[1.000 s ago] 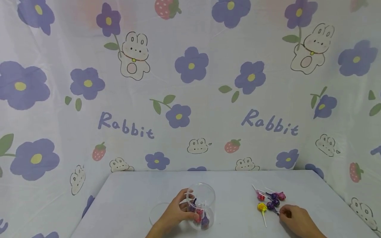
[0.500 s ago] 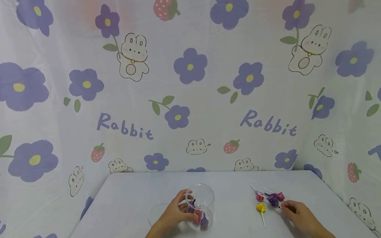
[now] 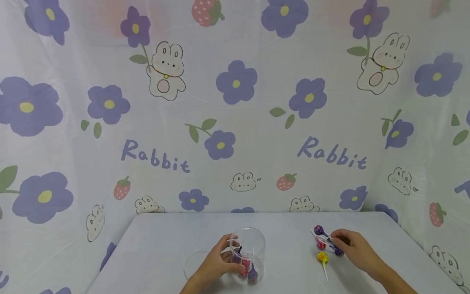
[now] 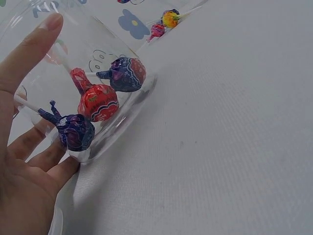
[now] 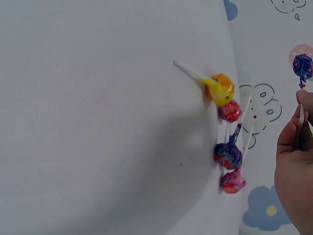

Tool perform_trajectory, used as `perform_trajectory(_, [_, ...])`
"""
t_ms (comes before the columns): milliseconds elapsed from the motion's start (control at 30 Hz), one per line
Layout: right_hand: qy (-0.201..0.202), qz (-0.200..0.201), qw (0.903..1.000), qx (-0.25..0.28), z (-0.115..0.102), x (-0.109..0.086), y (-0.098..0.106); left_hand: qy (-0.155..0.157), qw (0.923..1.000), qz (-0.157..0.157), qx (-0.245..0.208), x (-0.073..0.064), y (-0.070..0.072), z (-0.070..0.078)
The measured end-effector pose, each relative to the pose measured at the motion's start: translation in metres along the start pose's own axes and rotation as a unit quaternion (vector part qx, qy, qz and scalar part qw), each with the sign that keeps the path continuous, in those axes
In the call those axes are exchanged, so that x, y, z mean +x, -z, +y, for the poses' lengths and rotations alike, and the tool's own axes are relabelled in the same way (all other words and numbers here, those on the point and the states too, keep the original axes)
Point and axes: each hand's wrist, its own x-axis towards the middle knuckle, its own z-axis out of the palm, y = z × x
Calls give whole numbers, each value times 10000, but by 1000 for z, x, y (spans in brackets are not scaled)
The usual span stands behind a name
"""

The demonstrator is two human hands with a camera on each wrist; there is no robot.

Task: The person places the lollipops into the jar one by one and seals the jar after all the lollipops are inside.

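In the head view my left hand grips the side of a clear round jar on the table. Inside lie a red lollipop and two purple ones, one a purple lollipop near the fingers. My right hand pinches the stick of another purple lollipop, raised above the table; its head points up in the right wrist view. Below it lie a yellow lollipop, a red lollipop, a purple lollipop and a pink lollipop, the last hidden in the head view.
A clear round lid-like disc lies left of the jar, partly behind the left forearm. The white table ends against a curtain printed with flowers and rabbits, which also rises at both sides.
My right hand has lifted a purple lollipop out of the pile, moving up and slightly left. The left hand and jar have stayed in place.
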Motion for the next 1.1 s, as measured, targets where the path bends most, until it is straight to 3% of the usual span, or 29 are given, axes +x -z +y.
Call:
perform_trajectory(567, [902, -450, 9936, 517, -68, 17, -20, -70, 9999, -52, -145, 4, 0, 0])
perform_trajectory(767, [1496, -530, 9868, 314, -93, 27, -32, -156, 9997, -91, -166, 4, 0, -1])
perform_trajectory(1100, [2320, -824, 9692, -37, -129, 38, -61, -47, 10000, 10, -24, 2, -1, -3])
